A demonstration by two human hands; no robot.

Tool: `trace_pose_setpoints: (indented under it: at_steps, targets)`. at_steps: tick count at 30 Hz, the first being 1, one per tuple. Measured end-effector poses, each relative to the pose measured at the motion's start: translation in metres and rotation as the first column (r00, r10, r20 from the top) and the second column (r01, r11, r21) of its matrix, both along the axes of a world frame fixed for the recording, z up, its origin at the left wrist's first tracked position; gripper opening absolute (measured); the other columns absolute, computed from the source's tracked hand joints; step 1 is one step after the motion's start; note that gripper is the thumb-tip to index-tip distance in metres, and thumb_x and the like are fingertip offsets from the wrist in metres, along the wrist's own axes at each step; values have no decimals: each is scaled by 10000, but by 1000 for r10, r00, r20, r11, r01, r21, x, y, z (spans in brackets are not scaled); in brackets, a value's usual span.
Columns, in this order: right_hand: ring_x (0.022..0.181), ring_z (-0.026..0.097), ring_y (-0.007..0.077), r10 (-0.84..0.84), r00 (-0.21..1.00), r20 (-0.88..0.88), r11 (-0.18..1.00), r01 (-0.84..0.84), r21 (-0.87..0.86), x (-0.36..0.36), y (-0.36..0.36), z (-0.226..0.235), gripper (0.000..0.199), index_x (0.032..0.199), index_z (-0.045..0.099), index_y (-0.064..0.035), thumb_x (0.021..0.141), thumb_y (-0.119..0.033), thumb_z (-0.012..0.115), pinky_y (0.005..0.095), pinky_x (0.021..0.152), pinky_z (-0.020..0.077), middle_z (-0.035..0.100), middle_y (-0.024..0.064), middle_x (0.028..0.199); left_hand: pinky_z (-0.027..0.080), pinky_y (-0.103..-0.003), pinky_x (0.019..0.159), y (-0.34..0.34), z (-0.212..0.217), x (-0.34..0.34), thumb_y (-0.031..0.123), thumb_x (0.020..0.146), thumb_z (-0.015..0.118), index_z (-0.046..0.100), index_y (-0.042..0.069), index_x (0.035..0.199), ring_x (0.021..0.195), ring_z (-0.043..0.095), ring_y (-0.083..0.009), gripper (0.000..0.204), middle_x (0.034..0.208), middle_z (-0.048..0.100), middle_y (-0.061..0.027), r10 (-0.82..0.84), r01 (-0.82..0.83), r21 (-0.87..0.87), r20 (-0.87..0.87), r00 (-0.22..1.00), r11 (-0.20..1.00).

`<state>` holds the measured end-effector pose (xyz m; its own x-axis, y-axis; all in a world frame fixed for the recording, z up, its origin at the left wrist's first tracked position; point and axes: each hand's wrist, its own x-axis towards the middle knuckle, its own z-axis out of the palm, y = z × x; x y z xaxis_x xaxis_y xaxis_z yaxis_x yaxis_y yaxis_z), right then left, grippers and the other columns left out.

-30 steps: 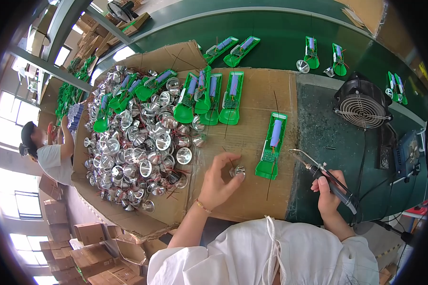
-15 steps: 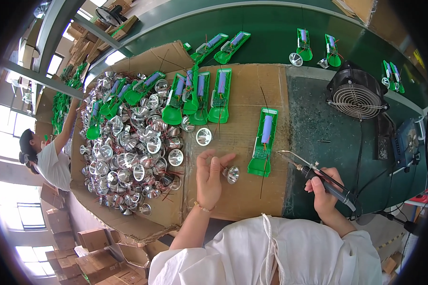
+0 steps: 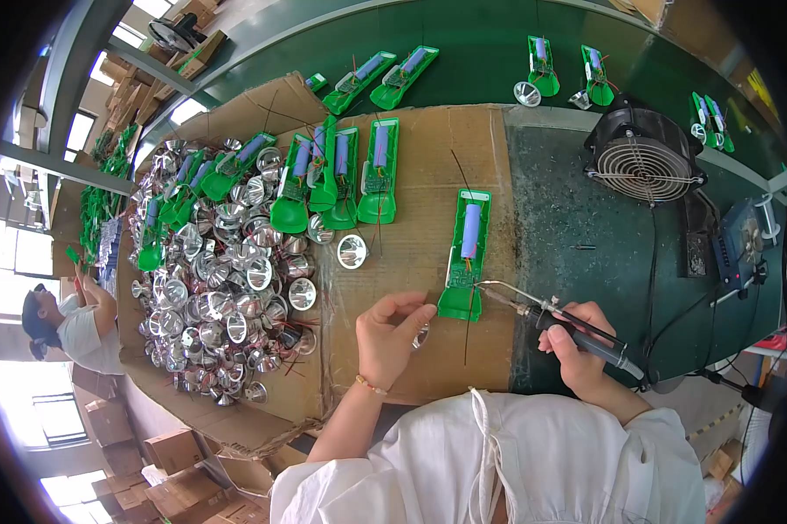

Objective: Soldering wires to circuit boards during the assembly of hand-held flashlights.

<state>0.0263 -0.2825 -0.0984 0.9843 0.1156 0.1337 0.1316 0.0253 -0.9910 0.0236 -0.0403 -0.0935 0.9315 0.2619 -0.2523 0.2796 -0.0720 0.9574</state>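
Note:
My right hand (image 3: 581, 349) grips a soldering iron (image 3: 577, 339) with a thin metal tube along it. Its tip is at the circuit board in the lower part of a green plastic housing (image 3: 461, 304), which lies on cardboard and holds a purple battery cell (image 3: 471, 230). Long dark wires stick out from both ends of that housing. My left hand (image 3: 386, 341) is to its left, thumb and forefinger pinched together; whatever is between them is too small to make out. Partly hidden beside those fingers is a silvery reflector cup (image 3: 421, 337).
A cardboard box (image 3: 306, 389) at left holds many reflectors (image 3: 236, 327), with several green housings (image 3: 378, 175) at its edge. One reflector (image 3: 352, 251) lies apart. A black fan (image 3: 645, 166) and a blue soldering station (image 3: 743, 244) stand at right. Another person (image 3: 83, 323) works far left.
My left hand has gone from spread fingers to a pinch beside the reflector. The iron's tip has come closer to the housing's board. The view has shifted slightly.

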Motion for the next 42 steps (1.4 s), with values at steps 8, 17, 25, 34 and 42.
trace_pose_setpoints:
  at_steps: [8,17,25,34,42]
  targets:
    - [552,565,127,40,999,-9,995,-40,-86,3,6,-1,170,853,456,24,801,-76,584,248,499,480,575,112,659,437,-221,530,-12,-3,12,89,728,695,625,-2,753,590,555,-82,117,725,608,-49,-38,27,200,51,998,980]
    - [539,561,119,-11,994,-112,1000,13,16,10,24,-5,155,830,462,9,807,-83,584,237,489,475,579,106,654,442,-272,553,-22,-1,21,93,715,688,607,17,705,606,559,-169,111,723,582,-80,-123,35,485,151,981,874]
    - [508,550,124,-60,959,-276,980,108,165,9,27,-5,153,850,457,2,824,-98,570,231,462,460,571,107,631,440,-264,515,-22,-5,23,100,725,682,607,15,705,564,561,-157,115,711,577,-74,-125,19,493,182,975,870]
    - [498,547,131,-98,969,-226,982,130,135,6,21,-2,167,859,453,3,825,-110,571,239,459,460,569,111,626,437,-239,482,-23,1,24,93,738,675,613,10,733,556,567,-137,103,734,582,-73,-132,51,478,136,982,877]
    - [573,579,116,-22,973,-228,987,57,150,2,14,1,191,850,472,16,811,-116,605,239,518,494,589,107,680,445,-288,605,-17,-2,15,69,747,643,644,19,774,725,559,-209,57,827,586,-78,-272,85,492,322,907,866]
